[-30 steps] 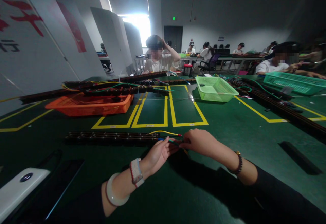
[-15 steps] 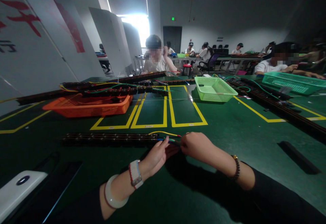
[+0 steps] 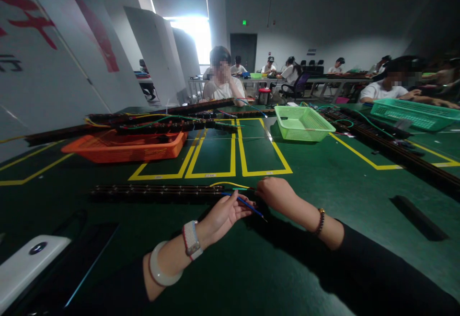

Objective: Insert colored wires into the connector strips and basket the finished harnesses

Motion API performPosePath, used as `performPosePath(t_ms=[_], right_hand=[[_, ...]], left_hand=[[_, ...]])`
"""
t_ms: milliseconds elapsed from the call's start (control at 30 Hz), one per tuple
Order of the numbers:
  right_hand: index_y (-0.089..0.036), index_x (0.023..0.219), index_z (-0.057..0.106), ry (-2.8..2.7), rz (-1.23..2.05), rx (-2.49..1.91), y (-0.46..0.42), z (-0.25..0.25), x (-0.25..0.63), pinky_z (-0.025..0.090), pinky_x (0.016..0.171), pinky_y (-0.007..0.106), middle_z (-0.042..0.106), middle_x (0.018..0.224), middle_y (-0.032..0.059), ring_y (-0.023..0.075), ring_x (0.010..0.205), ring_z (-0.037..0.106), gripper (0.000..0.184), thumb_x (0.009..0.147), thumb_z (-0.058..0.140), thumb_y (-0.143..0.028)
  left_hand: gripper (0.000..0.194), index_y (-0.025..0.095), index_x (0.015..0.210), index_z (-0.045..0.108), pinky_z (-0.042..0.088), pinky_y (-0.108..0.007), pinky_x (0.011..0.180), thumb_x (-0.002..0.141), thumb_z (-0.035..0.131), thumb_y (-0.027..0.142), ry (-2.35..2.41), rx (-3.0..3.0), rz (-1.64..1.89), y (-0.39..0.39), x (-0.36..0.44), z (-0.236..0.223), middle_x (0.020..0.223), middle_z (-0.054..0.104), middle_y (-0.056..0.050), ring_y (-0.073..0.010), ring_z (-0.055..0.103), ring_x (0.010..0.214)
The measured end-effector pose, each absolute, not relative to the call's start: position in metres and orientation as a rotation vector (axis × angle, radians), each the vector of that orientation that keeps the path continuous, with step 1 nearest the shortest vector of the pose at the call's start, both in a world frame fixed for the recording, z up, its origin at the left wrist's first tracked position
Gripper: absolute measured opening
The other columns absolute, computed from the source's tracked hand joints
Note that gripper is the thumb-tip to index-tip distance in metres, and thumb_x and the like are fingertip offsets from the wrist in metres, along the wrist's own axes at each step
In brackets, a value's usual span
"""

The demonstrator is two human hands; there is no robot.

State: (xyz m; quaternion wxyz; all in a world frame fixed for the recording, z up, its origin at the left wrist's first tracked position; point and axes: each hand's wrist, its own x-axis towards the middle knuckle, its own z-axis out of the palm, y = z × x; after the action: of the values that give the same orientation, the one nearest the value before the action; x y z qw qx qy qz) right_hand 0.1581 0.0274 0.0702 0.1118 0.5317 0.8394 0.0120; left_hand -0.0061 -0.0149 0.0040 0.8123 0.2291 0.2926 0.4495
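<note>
Blue wire (image 3: 247, 205) had swung out from between the hands since the earlier frame, its bare tip now pointing down and away past the left fingers, while the right hand (image 3: 278, 195) had drawn up slightly. The left hand (image 3: 222, 218) was palm up with its fingers loosely spread, the blue wire lying across them beside the thumb. The right hand was curled just beyond, at the far ends of the yellow wire (image 3: 224, 183) and green wire (image 3: 240, 189); its fingertips were hidden, so whether it pinched either one could not be told. All three wires came from the end of a long dark strip (image 3: 158, 192), which lay on the green table (image 3: 233, 277), stretching left from the left hand. Farther off, an orange basket (image 3: 125, 152) sat ahead and left of the grip, a light green basket (image 3: 305, 129) ahead and right. A short black bar (image 3: 419, 218) lay well to the right. Across the table sat a person (image 3: 223, 86) in white.
</note>
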Motion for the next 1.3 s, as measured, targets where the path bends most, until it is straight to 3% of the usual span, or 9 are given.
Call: performPosePath(t_ms=[200,400,467,567,700,1000,1300], right_hand=[[-0.016,0.088,0.068,2.538,-0.01,1.597,0.027,0.076,0.159,0.042,0.062,0.025,0.068,0.084,0.0096,0.0204,0.077,0.065,0.021,0.086,0.057,-0.033],[-0.018,0.09,0.063,2.694,-0.107,1.543,-0.001,0.099,0.146,0.041,0.06,0.025,0.066,0.083,0.0071,0.0187,0.074,0.063,0.034,0.087,0.052,-0.05],[-0.017,0.099,0.061,2.679,-0.146,1.43,-0.011,0.099,0.143,0.043,0.061,0.026,0.067,0.087,0.008,0.0202,0.076,0.064,0.033,0.084,0.058,-0.046],[-0.014,0.11,0.058,2.654,-0.162,1.311,-0.019,0.093,0.141,0.046,0.064,0.026,0.068,0.093,0.0109,0.0202,0.079,0.066,0.028,0.084,0.057,-0.025],[-0.014,0.109,0.061,2.684,-0.125,1.281,-0.016,0.089,0.145,0.047,0.068,0.026,0.068,0.092,0.011,0.019,0.079,0.066,0.028,0.084,0.048,-0.009],[-0.016,0.085,0.066,2.606,-0.011,1.475,0.011,0.095,0.156,0.044,0.064,0.026,0.066,0.085,0.0086,0.0195,0.078,0.064,0.018,0.086,0.048,-0.014],[-0.014,0.092,0.066,2.533,0.011,1.37,0.015,0.071,0.15,0.044,0.061,0.026,0.068,0.086,0.011,0.0222,0.076,0.066,0.02,0.088,0.046,-0.013]], left_hand=[[0.022,0.01,0.087,0.059,0.049,-0.035,0.085,0.092,0.048,0.027,0.622,0.481,0.968,-0.016,-0.006,0.004,0.089,0.066,-0.012,-0.0195,0.065,0.085],[0.02,0.01,0.084,0.062,0.05,-0.032,0.079,0.09,0.052,0.026,0.654,0.443,0.961,-0.014,-0.006,0.0,0.082,0.067,-0.009,-0.0154,0.064,0.073],[0.021,0.01,0.083,0.062,0.05,-0.031,0.079,0.089,0.054,0.028,0.664,0.44,0.955,-0.014,-0.006,-0.001,0.081,0.067,-0.009,-0.0153,0.064,0.072],[0.022,0.01,0.084,0.063,0.049,-0.035,0.087,0.087,0.057,0.031,0.627,0.432,0.948,-0.014,-0.006,-0.002,0.088,0.068,-0.011,-0.0191,0.065,0.083],[0.023,0.009,0.088,0.063,0.046,-0.038,0.094,0.086,0.059,0.031,0.614,0.452,0.954,-0.015,-0.007,0.0,0.095,0.068,-0.013,-0.0213,0.065,0.091],[0.021,0.01,0.091,0.061,0.051,-0.035,0.077,0.083,0.062,0.03,0.623,0.66,0.817,-0.023,-0.005,0.008,0.084,0.069,-0.013,-0.0221,0.067,0.08],[0.034,0.011,0.081,0.058,0.05,-0.033,0.072,0.085,0.056,0.045,0.568,0.848,0.753,-0.021,-0.006,0.001,0.082,0.068,-0.015,-0.0216,0.067,0.075]])
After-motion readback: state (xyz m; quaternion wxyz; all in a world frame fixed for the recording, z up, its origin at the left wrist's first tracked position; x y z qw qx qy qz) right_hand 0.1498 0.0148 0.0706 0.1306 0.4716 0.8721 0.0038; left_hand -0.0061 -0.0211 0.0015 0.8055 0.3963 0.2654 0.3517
